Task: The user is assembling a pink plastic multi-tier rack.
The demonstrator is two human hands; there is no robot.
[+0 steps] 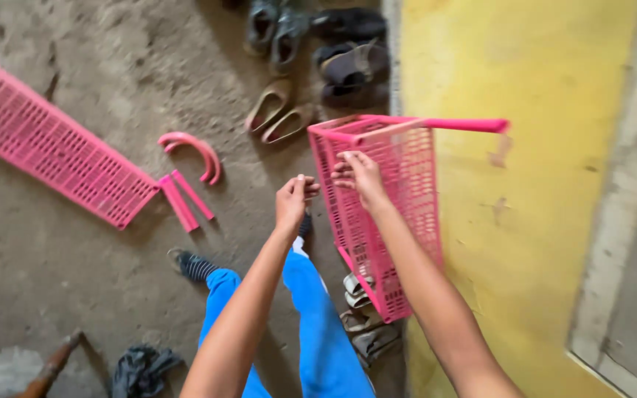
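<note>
**A:** While you're standing over it, start with the biggest stuff: rough grey floor (97, 280), yellow wall (525, 184) on your right with paint flaking off. Where's the shelf you've got?

**B:** The pink shelf (399, 214) is up off the floor, tipped on edge against the wall side, long axis running from near your legs away toward the shoes (318, 51). Your right hand (361, 177) is on its near top edge, fingers curled over the rim, so it's got a real grip. Your left hand (293, 200) is just beside it, to the left, fingers bunched loosely and holding nothing that I can make out. The right is clearly the nearer one; the shelf lies to the right of your left fingers.

**A:** And the material?

**B:** Moulded plastic lattice, small square holes, raised rim, a plain pink bar (444, 124) sticking out of the top corner toward the wall. Looks light and a bit bendy.

**A:** Smaller bits?

**B:** A second shelf (53, 147) lies flat on the floor well to the left, same grid. Near its end are two straight rods (184, 197) and two curved pieces (193, 151), smooth pink plastic. A dark rag (141, 368) is near your feet.
</note>
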